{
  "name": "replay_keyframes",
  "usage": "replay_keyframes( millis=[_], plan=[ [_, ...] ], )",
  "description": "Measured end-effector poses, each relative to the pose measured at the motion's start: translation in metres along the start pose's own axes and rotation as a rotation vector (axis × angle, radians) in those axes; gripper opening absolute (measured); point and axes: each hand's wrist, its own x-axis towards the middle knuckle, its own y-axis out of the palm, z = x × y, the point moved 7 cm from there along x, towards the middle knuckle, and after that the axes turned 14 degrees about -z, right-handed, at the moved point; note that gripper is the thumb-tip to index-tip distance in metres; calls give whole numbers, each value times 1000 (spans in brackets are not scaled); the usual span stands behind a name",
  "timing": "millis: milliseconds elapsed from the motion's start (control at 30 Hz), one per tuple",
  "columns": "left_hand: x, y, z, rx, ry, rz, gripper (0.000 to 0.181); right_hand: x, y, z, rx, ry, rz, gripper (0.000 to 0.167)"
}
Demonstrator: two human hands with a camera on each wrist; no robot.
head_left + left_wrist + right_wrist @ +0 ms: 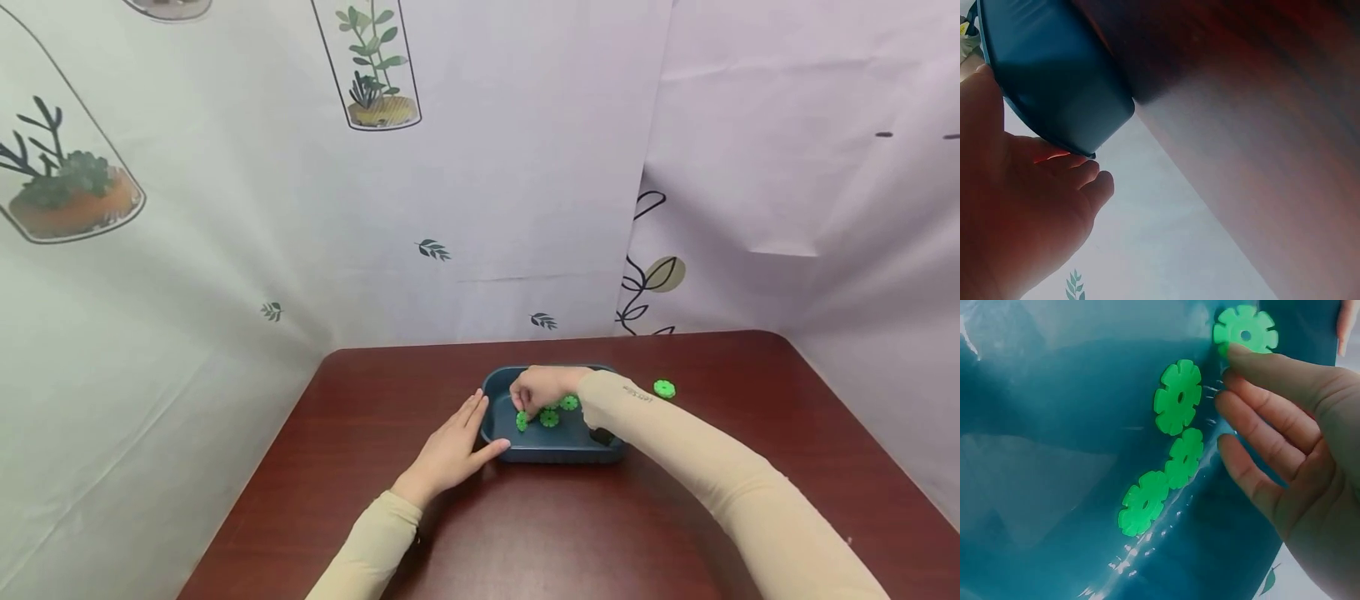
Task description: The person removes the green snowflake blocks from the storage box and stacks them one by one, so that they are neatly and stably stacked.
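A dark blue plastic tray (566, 454) stands on the table in the head view. My left hand (448, 450) rests against its left end, fingers extended along the rim and thumb at the near corner. The left wrist view shows that hand (1041, 200) beside the tray's outer wall (1060, 81). Inside the tray, my right hand (542, 387) pinches a green notched plastic disc (1245, 328) between thumb and forefinger. Below it in the right wrist view, more green discs (1177, 397) lie on the tray bottom, partly hidden by the right arm in the head view.
Another green disc (664, 388) lies on the red-brown table (525, 533), right of the tray. A pale cloth wall (495, 208) with plant prints stands behind the table and along its sides. My right forearm (697, 458) crosses over the tray's right end.
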Motion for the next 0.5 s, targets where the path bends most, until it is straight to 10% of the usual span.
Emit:
replay_keyframes(
  millis=[500],
  plan=[
    [-1, -2, -1, -9, 7, -9, 93, 0, 13, 4, -6, 47, 109, 27]
  ],
)
